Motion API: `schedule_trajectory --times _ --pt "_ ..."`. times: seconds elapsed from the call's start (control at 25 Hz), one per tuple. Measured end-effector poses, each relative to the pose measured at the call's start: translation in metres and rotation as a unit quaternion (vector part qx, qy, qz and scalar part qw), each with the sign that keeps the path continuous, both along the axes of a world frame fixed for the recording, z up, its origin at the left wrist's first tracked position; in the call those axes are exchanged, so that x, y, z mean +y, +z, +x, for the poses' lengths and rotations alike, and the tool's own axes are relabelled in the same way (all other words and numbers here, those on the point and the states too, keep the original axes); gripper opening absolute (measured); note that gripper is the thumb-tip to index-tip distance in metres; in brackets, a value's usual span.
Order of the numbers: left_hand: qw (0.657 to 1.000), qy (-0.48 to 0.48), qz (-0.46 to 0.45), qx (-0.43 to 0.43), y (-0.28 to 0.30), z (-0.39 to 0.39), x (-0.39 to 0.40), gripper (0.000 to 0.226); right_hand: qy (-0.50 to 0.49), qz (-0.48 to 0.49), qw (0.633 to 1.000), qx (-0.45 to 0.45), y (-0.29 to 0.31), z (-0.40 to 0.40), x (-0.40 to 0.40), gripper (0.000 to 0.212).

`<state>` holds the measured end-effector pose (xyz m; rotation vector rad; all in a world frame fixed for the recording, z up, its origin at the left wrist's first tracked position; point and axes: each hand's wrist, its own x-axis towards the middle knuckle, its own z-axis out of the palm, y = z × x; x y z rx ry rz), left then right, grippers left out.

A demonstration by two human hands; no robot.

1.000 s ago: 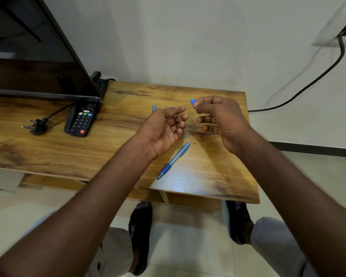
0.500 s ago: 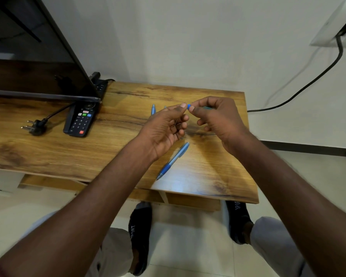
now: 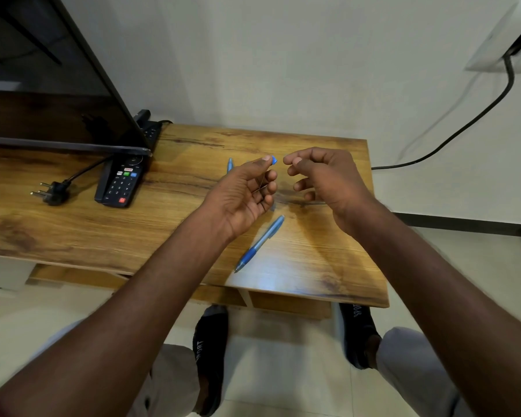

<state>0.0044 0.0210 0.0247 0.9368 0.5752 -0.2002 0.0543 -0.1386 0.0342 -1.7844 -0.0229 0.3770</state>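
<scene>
My left hand (image 3: 241,194) is raised palm-up over the wooden table (image 3: 73,224) and pinches a small blue pen piece (image 3: 273,160) at its thumb tip. A thin wire-like part (image 3: 262,185) lies across its curled fingers. My right hand (image 3: 322,176) hovers just to the right, a small gap away, fingers curled with nothing visible in them. A blue pen (image 3: 260,243) lies diagonally on the table below both hands. Another blue pen part (image 3: 229,164) pokes out behind my left hand.
A TV screen (image 3: 42,85) stands at the left, with a black remote (image 3: 121,182) and a loose plug (image 3: 50,192) in front of it. A black cable (image 3: 463,127) runs down the wall at the right. My feet show below the table's front edge.
The small blue piece was at my right hand's fingertips; the hands met, and now my left hand pinches it. My right hand has drawn back to the right.
</scene>
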Motion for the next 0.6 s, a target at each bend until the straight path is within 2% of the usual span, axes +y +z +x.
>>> schedule_trajectory --times 0.32,0.6 --pt "1.0 0.009 -0.017 0.022 -0.0005 0.0013 0.0037 0.011 0.018 0.02 0.999 -0.041 0.0036 -0.0041 0.0021 0.024" --pt "0.998 0.026 -0.043 0.029 -0.005 0.0034 0.0071 0.01 0.033 0.005 0.999 -0.035 0.0011 -0.0043 0.0031 0.018"
